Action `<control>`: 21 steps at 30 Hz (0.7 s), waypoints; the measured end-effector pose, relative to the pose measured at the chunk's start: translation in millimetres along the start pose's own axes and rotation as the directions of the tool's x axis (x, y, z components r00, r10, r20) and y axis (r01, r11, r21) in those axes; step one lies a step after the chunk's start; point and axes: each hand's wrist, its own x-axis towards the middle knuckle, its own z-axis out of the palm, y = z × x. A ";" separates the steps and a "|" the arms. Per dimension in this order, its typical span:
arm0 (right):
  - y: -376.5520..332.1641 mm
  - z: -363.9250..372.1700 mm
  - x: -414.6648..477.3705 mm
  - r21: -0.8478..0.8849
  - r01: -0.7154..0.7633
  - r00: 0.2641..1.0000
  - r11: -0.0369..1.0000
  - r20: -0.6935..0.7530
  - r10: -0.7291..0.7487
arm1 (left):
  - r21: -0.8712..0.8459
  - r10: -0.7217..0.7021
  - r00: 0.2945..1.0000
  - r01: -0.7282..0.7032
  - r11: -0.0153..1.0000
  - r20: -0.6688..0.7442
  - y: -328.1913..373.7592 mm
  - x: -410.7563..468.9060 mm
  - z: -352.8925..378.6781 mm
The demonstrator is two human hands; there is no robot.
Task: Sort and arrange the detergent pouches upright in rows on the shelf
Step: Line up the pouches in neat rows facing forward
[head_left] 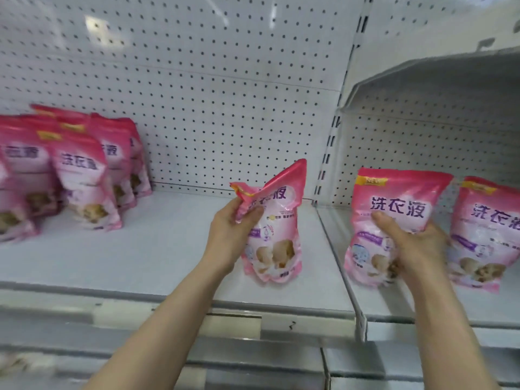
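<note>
Head view. Left hand (229,229) has its grip clenched on a pink detergent pouch (271,229) near the middle of the shelf (157,249), taken high at the neck; the top flap is crumpled and folded over under the fingers, the base just above or touching the shelf, cannot tell which. Right hand (413,246) grasps a second pouch (394,209) across its belly, on the adjoining shelf bay (394,305) to the right.

Handling, as a judgement: soft film bags, liquid-filled, so floppy up top and heavy low down. The crumpled neck suggests a top hold lets the bag sag and swing; a hold round the belly, as on the right, looks steadier for setting the bag down square. Glossy film, likely slick.

Count: one pouch per hand, one more (486,235) standing at far right, partly cut by the frame. Standing group (81,178) at far left: at least five, overlapped and blurred, exact number unclear.
</note>
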 end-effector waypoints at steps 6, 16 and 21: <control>-28.0 80.6 -38.0 0.041 -0.062 0.986 0.997 0.154 0.054 | 0.022 0.090 0.986 -0.087 0.996 -0.144 23.1 -9.1 -98.0; -23.0 283.4 -135.0 0.173 -0.104 0.972 0.979 0.226 0.063 | 0.110 0.180 0.955 -0.158 0.981 -0.236 39.3 -22.6 -299.5; -14.9 379.7 -181.8 0.210 -0.068 0.970 0.975 0.241 0.016 | 0.125 0.209 0.943 -0.182 0.975 -0.258 35.8 -32.0 -387.9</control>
